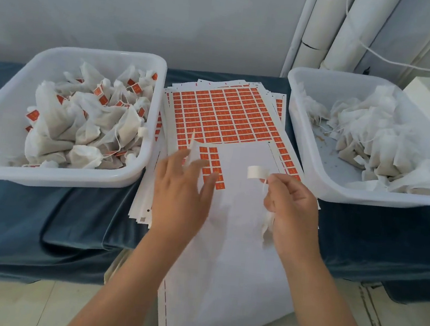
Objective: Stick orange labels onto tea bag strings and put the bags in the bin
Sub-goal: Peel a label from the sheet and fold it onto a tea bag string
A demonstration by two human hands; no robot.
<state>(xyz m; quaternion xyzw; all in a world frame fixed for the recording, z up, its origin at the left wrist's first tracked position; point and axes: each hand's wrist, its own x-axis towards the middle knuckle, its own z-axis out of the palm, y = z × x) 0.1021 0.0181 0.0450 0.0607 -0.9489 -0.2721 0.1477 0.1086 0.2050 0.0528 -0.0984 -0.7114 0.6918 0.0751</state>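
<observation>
Soft, even light fills the scene, bright but without harsh glare. The left hand [181,194] is smeared by motion blur, while the right hand [293,205] looks sharper. Both cast faint shadows on the white paper backing sheet [224,264]. Wide-angle distortion bows the rim of the left white plastic bin [56,176] and tilts the white pipes [355,31].

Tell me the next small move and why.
Probably the left hand should peel an orange label off the label sheet by its fingertips: the right hand already grips a tea bag, and the white tab it pinches shows no orange.
</observation>
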